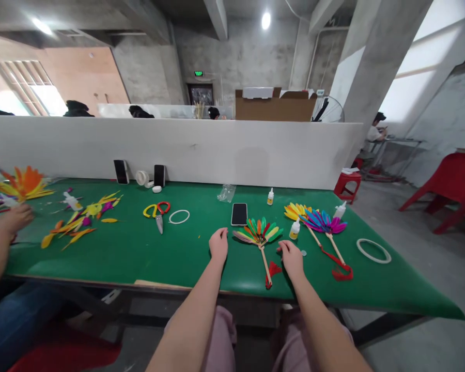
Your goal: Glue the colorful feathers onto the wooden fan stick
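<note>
A small fan of green, orange and red feathers lies on the green table, its wooden handle toward the front edge and a red tassel beside it. Left of the feathers is my left hand, fingers curled together. My right hand is at the fan's right side, thumb and fingers pinched close to the feather tips. Whether either hand holds something small is hidden. A phone lies behind the fan. To the right are a glue bottle, a yellow feather fan and a blue-purple one.
Scissors, a white ring and loose feathers lie to the left. Another person's hand is by orange feathers at far left. A second ring lies right; a white partition stands behind the table.
</note>
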`<move>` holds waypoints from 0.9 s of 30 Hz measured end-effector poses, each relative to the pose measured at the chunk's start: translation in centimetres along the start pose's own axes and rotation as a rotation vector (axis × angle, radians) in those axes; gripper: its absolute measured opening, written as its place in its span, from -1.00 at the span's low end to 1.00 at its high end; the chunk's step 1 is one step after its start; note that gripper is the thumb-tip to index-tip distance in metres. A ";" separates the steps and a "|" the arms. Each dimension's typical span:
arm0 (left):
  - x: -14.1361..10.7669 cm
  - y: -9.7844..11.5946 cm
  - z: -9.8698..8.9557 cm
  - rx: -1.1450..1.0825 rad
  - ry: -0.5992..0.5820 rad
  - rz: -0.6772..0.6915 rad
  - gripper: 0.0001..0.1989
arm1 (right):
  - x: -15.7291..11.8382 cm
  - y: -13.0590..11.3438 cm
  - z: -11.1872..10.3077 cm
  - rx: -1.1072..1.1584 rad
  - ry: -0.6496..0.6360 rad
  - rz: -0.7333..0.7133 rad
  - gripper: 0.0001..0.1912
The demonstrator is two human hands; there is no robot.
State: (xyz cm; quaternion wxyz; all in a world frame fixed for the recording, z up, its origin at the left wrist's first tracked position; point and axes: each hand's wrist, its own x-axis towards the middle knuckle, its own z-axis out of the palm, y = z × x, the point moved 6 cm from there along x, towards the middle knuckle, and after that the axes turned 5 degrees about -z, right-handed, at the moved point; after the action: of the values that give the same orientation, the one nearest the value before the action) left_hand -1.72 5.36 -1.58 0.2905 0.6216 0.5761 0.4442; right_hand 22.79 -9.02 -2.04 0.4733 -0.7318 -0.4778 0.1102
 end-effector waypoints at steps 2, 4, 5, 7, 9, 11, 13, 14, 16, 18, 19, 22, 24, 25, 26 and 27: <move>0.0 -0.1 -0.3 -0.038 0.015 -0.014 -0.79 | 0.0 0.1 0.1 0.031 -0.014 0.004 -0.64; -0.1 -0.1 -0.4 -0.062 0.020 -0.023 -0.79 | 0.0 0.1 0.2 0.052 -0.030 0.006 -0.65; -0.1 -0.1 -0.4 -0.071 0.022 -0.021 -0.78 | 0.0 0.1 0.3 0.059 -0.038 0.006 -0.66; -0.2 0.2 0.0 -0.079 0.011 -0.009 -0.77 | 0.0 0.2 0.5 0.062 -0.056 0.005 -0.68; -0.4 0.5 0.5 -0.077 -0.012 0.000 -0.78 | 0.0 0.4 0.7 0.054 -0.079 0.006 -0.70; -0.5 0.7 1.0 -0.072 -0.031 -0.003 -0.80 | 0.0 0.5 0.9 0.041 -0.102 0.009 -0.70; -0.6 0.7 1.2 -0.071 -0.041 -0.008 -0.81 | 0.0 0.6 1.0 0.030 -0.121 0.011 -0.70; -0.6 0.8 1.2 -0.071 -0.042 -0.012 -0.81 | 0.0 0.6 1.1 0.025 -0.129 0.011 -0.70; -0.7 0.8 1.2 -0.075 -0.044 -0.017 -0.80 | 0.0 0.6 1.1 0.017 -0.142 0.011 -0.71; -0.7 0.8 1.2 -0.084 -0.047 -0.023 -0.79 | -0.1 0.5 1.0 0.009 -0.149 0.009 -0.71; -0.8 0.8 1.2 -0.091 -0.050 -0.024 -0.79 | -0.1 0.4 0.9 0.005 -0.151 0.008 -0.71; -0.9 0.8 1.4 -0.115 -0.056 -0.028 -0.76 | -0.1 0.2 0.8 -0.009 -0.154 -0.001 -0.71; -1.0 0.7 1.6 -0.133 -0.056 -0.034 -0.74 | -0.1 0.2 0.8 -0.018 -0.157 -0.008 -0.71; -1.0 0.7 1.6 -0.141 -0.056 -0.038 -0.74 | -0.1 0.1 0.8 -0.022 -0.158 -0.011 -0.71; -1.1 0.6 1.6 -0.147 -0.057 -0.041 -0.73 | -0.1 0.1 0.8 -0.025 -0.158 -0.013 -0.70; -1.1 0.6 1.6 -0.151 -0.059 -0.044 -0.73 | -0.2 0.1 0.8 -0.029 -0.159 -0.015 -0.70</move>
State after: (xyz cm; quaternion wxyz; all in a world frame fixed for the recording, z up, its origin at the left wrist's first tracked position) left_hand 0.08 4.46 -2.01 0.3630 0.5978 0.5458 0.4615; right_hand 22.25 -8.66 -2.59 0.4241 -0.7239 -0.5209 0.1573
